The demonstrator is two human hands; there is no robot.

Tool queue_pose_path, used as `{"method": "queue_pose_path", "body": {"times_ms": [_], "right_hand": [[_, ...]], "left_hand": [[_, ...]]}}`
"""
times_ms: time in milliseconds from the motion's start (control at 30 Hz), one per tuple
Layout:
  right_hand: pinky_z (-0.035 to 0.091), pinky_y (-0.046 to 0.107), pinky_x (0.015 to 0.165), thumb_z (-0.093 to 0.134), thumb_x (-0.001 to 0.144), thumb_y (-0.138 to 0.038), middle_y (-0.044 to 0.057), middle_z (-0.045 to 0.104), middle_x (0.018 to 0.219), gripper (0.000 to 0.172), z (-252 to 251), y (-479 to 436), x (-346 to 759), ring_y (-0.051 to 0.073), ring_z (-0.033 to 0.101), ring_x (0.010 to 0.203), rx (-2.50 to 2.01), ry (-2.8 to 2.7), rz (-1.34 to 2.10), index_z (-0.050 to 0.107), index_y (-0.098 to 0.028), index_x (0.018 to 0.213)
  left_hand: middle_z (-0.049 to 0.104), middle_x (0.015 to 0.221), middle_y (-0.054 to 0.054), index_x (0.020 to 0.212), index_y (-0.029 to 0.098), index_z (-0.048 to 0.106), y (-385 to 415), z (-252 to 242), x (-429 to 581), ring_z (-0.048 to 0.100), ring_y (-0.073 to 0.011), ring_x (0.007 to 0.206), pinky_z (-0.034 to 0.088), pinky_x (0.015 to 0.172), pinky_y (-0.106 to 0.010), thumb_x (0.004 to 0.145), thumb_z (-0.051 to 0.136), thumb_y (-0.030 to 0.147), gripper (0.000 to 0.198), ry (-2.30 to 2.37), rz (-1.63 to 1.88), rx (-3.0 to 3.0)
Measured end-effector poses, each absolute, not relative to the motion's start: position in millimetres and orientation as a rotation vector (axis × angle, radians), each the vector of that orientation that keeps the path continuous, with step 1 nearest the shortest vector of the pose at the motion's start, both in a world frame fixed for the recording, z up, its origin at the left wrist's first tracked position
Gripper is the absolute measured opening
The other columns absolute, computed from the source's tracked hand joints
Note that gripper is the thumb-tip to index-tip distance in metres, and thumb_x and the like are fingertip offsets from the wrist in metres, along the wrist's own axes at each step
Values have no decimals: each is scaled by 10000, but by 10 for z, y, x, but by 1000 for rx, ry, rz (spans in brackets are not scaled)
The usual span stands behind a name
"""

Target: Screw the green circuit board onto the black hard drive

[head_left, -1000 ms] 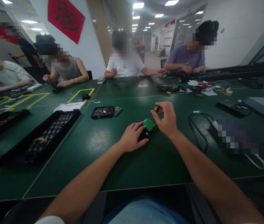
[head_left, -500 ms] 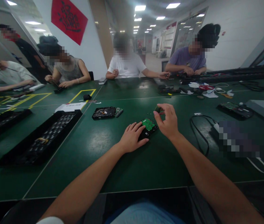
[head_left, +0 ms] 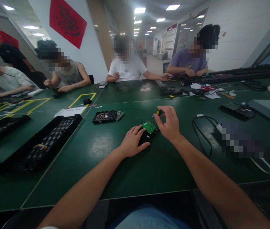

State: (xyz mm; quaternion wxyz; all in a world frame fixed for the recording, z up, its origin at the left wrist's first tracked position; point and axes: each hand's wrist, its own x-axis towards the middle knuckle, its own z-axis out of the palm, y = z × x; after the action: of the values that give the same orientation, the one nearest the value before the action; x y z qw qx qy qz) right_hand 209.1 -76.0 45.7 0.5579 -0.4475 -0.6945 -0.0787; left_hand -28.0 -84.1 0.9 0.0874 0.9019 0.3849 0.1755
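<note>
A black hard drive (head_left: 146,138) with a green circuit board (head_left: 149,127) lies on the table in front of me. My left hand (head_left: 133,141) holds it against the tabletop, fingers spread over its left part and thumb along the near edge. Just above the drive's right end, my right hand (head_left: 167,122) pinches a small screwdriver (head_left: 158,112) with a yellow and black handle; its shaft is too thin to make out clearly. Several tiny specks, perhaps screws, lie beyond the drive.
Another hard drive (head_left: 104,117) with a loose circuit board (head_left: 120,115) lies left. Farther left is a long black tray (head_left: 41,144). To the right are a cable (head_left: 210,144), a third drive (head_left: 237,110) and a grey box (head_left: 267,108). Co-workers sit across the green table (head_left: 77,178).
The screwdriver has tilted in my right hand, so its yellow part now shows. My left hand stays on the hard drive. The whole view has shifted slightly.
</note>
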Motion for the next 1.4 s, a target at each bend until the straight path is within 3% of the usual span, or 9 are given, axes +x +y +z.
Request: {"method": "queue_pose_path", "body": {"times_ms": [133,367,567,800,1000,1267,1400], "right_hand": [[623,426,830,638,992,-376,98,613,1172,305,486,-775,2101,239,651,963,-1071,-1627,-212,619,-265,1275],[617,465,901,550,1028,-321,120,646,1293,379,457,-767,2070,268,668,1065,-1042,-1661,-191,535,-268,1403],[633,434,824,664,972,-383,104,605,1182,342,460,-770,2082,253,641,999,-1071,-1619,-208,602,-267,1288],[629,458,870,551,1024,-329,116,628,1274,386,423,-749,2079,261,667,1034,-1055,-1643,-146,523,-286,1407],[634,451,816,671,963,-369,108,593,1206,352,467,-748,2112,260,648,995,-1094,-1613,-198,588,-269,1289],[627,446,875,578,1012,-328,108,663,1272,380,425,-739,2083,253,690,1012,-1047,-1657,-161,537,-271,1385],[626,426,800,688,957,-391,102,647,1201,354,464,-749,2106,255,672,992,-1060,-1616,-229,590,-264,1273]], "left_hand": [[375,1663,-163,1568,191,448,-842,16,-281,323,-380,1542,312,1249,-575,960,583,639,768,1159,502,2698],[374,1665,-164,1573,190,442,-845,29,-286,324,-384,1538,325,1240,-581,955,588,640,778,1166,482,2706],[358,1674,-160,1563,185,455,-853,43,-270,320,-389,1540,319,1245,-577,955,599,622,762,1166,479,2696],[369,1670,-151,1566,206,451,-852,27,-266,326,-380,1540,313,1250,-571,954,607,608,749,1176,479,2695],[367,1671,-151,1572,212,442,-843,16,-272,331,-383,1537,322,1241,-583,950,615,608,757,1176,481,2688],[379,1661,-163,1563,182,456,-853,41,-273,334,-388,1531,328,1240,-582,959,606,602,751,1176,481,2702],[371,1666,-155,1574,200,441,-844,22,-274,337,-388,1530,336,1234,-587,956,608,607,759,1167,490,2704]]}}
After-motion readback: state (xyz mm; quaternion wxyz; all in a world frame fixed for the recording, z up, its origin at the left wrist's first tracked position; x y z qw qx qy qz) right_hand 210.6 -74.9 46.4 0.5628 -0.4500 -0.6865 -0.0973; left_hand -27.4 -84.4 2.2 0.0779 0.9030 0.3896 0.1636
